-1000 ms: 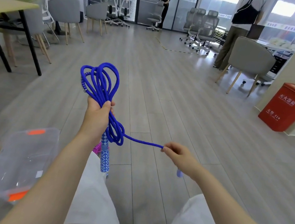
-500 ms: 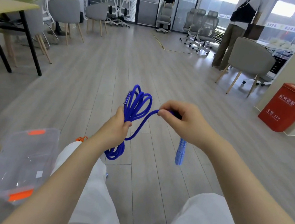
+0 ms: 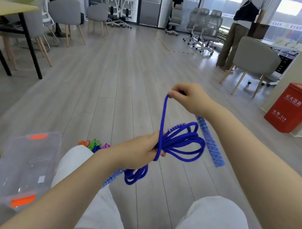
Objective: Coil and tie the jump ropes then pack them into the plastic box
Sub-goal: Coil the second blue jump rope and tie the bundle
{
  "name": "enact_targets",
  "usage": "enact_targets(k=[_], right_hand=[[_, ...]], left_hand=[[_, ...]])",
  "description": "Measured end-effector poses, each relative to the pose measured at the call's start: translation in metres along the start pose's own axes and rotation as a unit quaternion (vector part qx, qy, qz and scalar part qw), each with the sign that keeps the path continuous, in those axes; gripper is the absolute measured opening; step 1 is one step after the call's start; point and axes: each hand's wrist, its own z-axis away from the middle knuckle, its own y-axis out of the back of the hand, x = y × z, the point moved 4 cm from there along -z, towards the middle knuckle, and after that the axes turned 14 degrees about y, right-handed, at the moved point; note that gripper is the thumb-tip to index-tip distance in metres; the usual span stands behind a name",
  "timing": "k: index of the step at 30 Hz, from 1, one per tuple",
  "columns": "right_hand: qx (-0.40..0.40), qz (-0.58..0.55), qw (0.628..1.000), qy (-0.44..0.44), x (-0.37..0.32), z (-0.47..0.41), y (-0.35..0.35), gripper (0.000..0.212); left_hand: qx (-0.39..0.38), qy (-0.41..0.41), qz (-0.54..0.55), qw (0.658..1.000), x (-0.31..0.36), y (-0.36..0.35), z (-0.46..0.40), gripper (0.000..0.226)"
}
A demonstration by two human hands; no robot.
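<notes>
Hands (image 3: 141, 151) round half-hidden blue rope (image 3: 181, 143)

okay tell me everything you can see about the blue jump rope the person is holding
The blue jump rope is a braided-looking cord gathered into several loops. The left hand grips the bundle at its middle, so loops fan out to the right and smaller ones hang below. The right hand pinches one strand and lifts it taut above the bundle. A lighter blue ridged handle hangs below that hand; a second patterned handle shows under the left forearm. It is held over the wooden floor.
</notes>
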Motion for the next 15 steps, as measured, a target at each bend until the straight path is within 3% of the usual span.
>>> enact_targets(k=[3,6,8,12,15], right_hand=[[-0.009,-0.137,0.984,-0.111,0.031,0.032,-0.031,0.021],[-0.012,-0.234,0.954,-0.185,0.035,0.068,-0.07,0.022],[-0.027,-0.23,0.954,-0.189,0.034,0.082,-0.096,0.011],[-0.041,-0.272,0.945,-0.175,0.01,0.097,-0.122,0.027],[-0.11,-0.186,0.973,-0.079,-0.029,0.101,-0.126,0.026]], left_hand=[[0.025,-0.036,0.109,0.993,0.011,0.017,0.013,0.024],[0.059,-0.017,0.18,0.982,0.007,0.03,0.015,0.019],[0.113,0.011,0.222,0.969,-0.002,0.04,0.011,0.015],[0.214,0.07,0.245,0.943,-0.022,0.064,-0.001,0.014],[0.232,0.089,0.264,0.932,-0.032,0.067,-0.016,0.018]])
